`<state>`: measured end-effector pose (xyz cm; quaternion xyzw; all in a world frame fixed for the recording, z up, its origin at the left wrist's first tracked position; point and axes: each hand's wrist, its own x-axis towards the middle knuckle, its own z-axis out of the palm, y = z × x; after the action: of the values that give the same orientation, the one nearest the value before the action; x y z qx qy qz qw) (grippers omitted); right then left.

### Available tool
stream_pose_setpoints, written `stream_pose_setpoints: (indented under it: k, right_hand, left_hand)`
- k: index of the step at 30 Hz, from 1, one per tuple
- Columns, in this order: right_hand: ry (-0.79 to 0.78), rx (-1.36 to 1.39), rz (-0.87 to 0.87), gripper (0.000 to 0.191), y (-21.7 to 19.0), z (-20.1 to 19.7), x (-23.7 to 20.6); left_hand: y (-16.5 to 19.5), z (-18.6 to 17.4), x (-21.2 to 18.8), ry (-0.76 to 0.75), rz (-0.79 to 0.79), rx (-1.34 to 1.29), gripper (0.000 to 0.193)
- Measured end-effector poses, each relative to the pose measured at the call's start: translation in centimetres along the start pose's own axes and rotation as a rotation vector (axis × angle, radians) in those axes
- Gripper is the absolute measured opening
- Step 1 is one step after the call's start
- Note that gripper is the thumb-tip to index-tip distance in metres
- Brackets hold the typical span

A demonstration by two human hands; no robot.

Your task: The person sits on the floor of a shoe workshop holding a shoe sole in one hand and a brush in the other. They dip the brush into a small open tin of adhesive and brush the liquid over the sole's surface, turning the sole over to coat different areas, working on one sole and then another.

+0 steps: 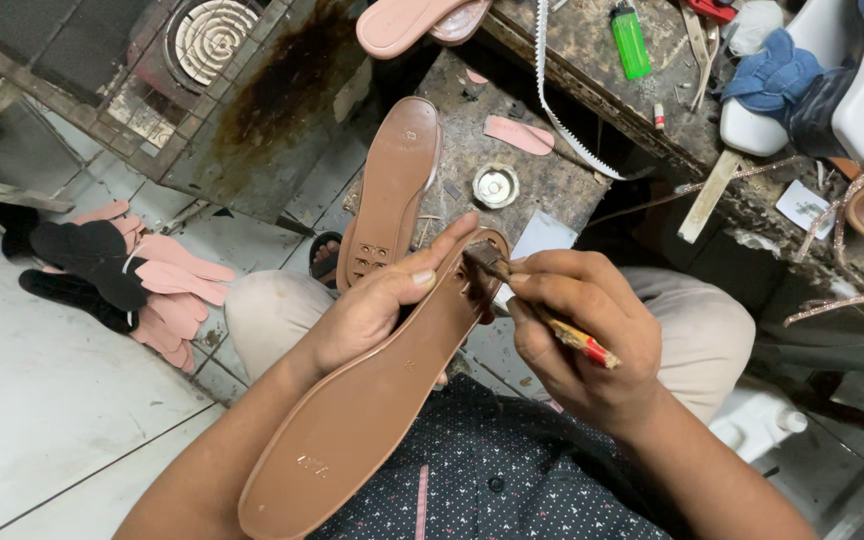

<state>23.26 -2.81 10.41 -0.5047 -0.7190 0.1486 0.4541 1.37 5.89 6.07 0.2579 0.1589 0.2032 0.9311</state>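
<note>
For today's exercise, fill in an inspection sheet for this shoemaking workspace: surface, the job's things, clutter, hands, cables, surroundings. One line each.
Surface: dark, stained workbench, worn and dirty.
Job's things: brown sole held over the lap; small brush with red-tipped handle touching its toe end; a second brown sole leans on the bench.
Clutter: green lighter, round tin, pink insole piece, white toothed strip, blue cloth, wooden stick.
Hands: left hand grips the sole near the toe; right hand holds the brush.
Cables: nothing seen.
Surroundings: white tiled floor with a pile of pink and black insoles; wire grille above it.
</note>
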Motion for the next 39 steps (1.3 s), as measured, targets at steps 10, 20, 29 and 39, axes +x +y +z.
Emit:
stream_pose_setpoints:
  k: [10,20,29,39]
  right_hand:
    - [-0.162,0.174,-0.101,0.030,-1.1,0.2,0.2]
    - [-0.015,0.034,-0.028,0.026,-0.7,0.3,-0.2]
    - [-0.010,-0.008,-0.062,0.028,-0.4,0.8,0.2]
    - [-0.127,0.066,-0.089,0.030,-0.8,1.0,0.5]
  left_hand:
    - [-0.3,-0.5,0.1,0.023,0.055,0.022,0.064]
    - [-0.4,-0.4,-0.5,-0.108,-0.022,-0.519,0.067]
    - [-0.6,-0.6,-0.9,-0.032,-0.002,-0.087,0.068]
    - [-2.0,-0.8,0.5,0.089,0.057,-0.520,0.069]
